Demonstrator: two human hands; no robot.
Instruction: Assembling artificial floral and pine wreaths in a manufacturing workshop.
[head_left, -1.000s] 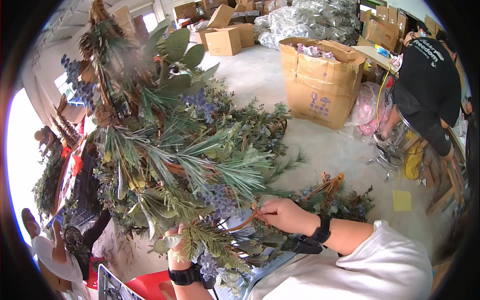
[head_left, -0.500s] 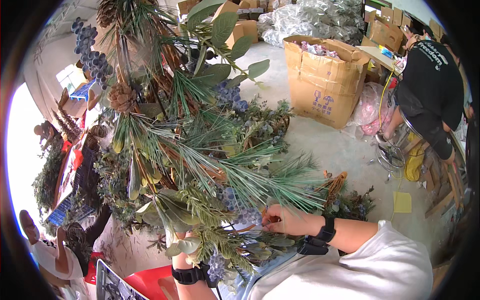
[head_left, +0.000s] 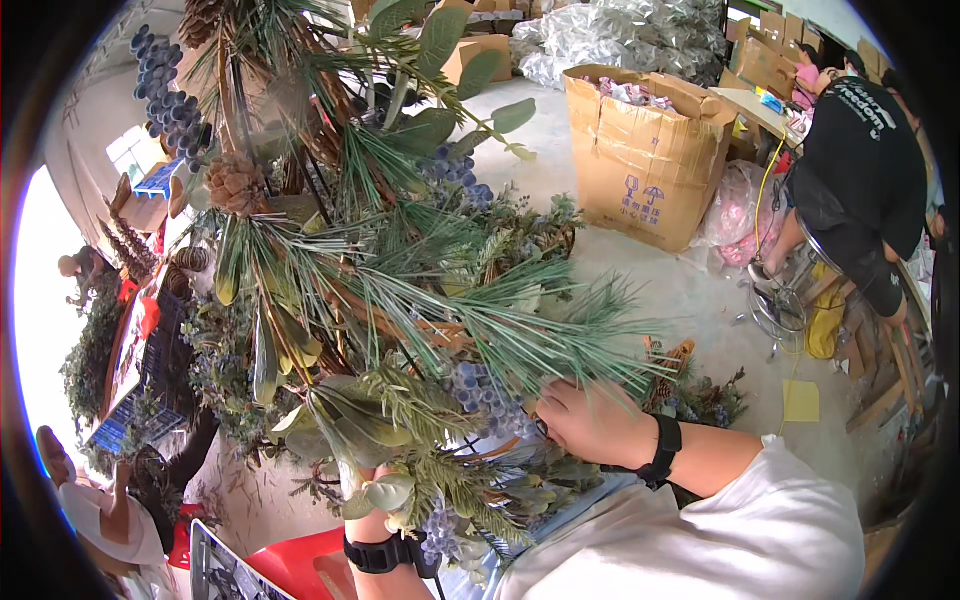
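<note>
A large artificial pine arrangement fills the left and middle, with long green needles (head_left: pixel 440 325), a pine cone (head_left: pixel 235 184) and a cluster of blue berries (head_left: pixel 168 95). My right hand (head_left: pixel 590 420) is closed beside a lower berry cluster (head_left: pixel 487 400), under the needle tips. Its thumb and fingers press together; whatever they grip is too small or hidden to name. Broad green leaves (head_left: pixel 365 415) and fern-like sprigs hide the fingers of my left hand, leaving mainly its wrist (head_left: pixel 372 522) in sight below them. Each wrist wears a black strap.
More greenery (head_left: pixel 535 240) lies behind the arrangement. A tall open carton (head_left: pixel 650 165) stands on the floor beyond, near a bending co-worker (head_left: pixel 855 170) in black. Close on the lower left are a red chair (head_left: pixel 300 562) and another person in white (head_left: pixel 110 525).
My right hand has moved slightly up and turned, so its back shows more. The lower berry cluster has shifted a little. My left wrist has barely moved.
</note>
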